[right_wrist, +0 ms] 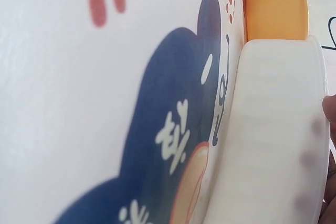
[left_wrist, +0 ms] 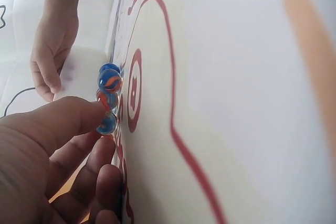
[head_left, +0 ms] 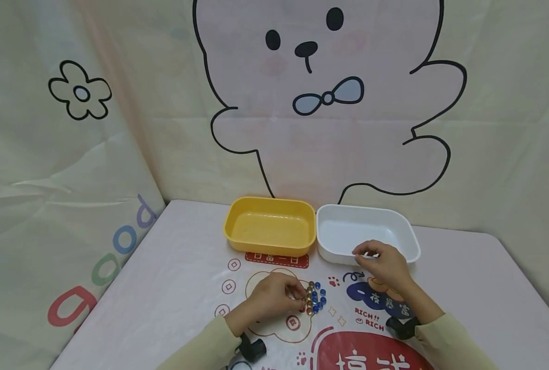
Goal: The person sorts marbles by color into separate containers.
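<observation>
A small cluster of glass marbles [head_left: 315, 296], blue ones and amber ones, lies on the printed tablecloth. At its left side my left hand [head_left: 278, 297] is lowered, fingers bent. Close up in the left wrist view, the thumb and a fingertip pinch a clear marble with blue in it [left_wrist: 107, 123], and more marbles stand just beyond. My right hand [head_left: 385, 263] is over the near rim of the white tray [head_left: 327, 251], fingers loosely bent, with nothing visible between the fingertips. In the right wrist view the tray's wall hides most of its fingers.
Left of the white tray, a yellow tray [head_left: 270, 246] stands right beside it at the back of the table. A cloth backdrop with a bear drawing [head_left: 371, 139] rises behind both. Dark wrist cameras [head_left: 252, 350] are on both wrists.
</observation>
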The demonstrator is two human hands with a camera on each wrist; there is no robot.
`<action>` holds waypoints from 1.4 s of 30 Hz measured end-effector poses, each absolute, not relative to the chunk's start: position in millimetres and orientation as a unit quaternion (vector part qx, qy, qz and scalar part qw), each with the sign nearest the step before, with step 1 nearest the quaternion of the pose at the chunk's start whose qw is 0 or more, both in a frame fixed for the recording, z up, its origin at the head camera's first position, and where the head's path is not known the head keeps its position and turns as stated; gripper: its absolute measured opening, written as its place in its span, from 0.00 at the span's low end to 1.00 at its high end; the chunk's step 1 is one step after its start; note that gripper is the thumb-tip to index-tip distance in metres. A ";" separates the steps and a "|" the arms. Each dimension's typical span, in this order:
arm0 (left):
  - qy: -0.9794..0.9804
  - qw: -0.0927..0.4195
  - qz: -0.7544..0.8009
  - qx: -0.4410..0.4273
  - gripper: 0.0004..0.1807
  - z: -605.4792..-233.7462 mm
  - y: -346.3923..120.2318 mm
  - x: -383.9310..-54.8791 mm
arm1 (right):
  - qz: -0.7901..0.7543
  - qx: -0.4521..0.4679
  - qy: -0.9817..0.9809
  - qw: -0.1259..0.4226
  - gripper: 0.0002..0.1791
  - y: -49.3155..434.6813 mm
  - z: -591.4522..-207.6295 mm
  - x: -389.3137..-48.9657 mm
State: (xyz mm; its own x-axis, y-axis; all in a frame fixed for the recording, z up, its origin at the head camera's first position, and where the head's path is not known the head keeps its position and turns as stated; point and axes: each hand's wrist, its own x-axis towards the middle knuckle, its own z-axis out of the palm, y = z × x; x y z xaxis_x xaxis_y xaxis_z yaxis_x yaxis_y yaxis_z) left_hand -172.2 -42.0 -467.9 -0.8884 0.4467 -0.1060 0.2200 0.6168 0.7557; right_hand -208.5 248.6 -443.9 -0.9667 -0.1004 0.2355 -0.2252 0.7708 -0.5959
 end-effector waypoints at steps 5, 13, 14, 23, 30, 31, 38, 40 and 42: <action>0.891 0.144 0.390 0.183 0.06 -468.3 -41.4 -172.3 | 0.329 0.087 -0.935 0.096 0.05 248.3 -444.6 -208.9; 0.891 0.149 0.389 0.181 0.06 -468.8 -40.8 -173.2 | 0.328 0.083 -0.935 0.111 0.04 247.5 -446.0 -208.5; 0.891 0.148 0.389 0.183 0.06 -468.4 -41.0 -173.3 | 0.326 0.083 -0.935 0.112 0.04 247.6 -446.1 -208.4; 0.886 0.144 0.392 0.202 0.06 -468.2 -47.2 -176.0 | 0.324 0.083 -0.937 0.105 0.05 248.9 -448.3 -209.1; 0.871 0.154 0.414 0.213 0.06 -461.0 -58.8 -181.1 | 0.323 0.077 -0.938 0.098 0.05 250.1 -449.7 -209.2; 0.870 0.154 0.418 0.212 0.05 -458.6 -60.4 -181.8 | 0.324 0.077 -0.938 0.098 0.05 250.1 -449.8 -209.0; 0.861 0.116 0.443 0.221 0.04 -443.3 -71.3 -192.1 | 0.322 0.085 -0.937 0.106 0.04 250.4 -450.8 -209.6; 0.861 0.106 0.444 0.225 0.04 -436.4 -73.6 -195.4 | 0.322 0.083 -0.937 0.106 0.04 250.1 -450.5 -209.4; 0.859 0.097 0.445 0.234 0.04 -429.1 -75.4 -199.6 | 0.322 0.079 -0.938 0.103 0.04 249.9 -450.0 -209.0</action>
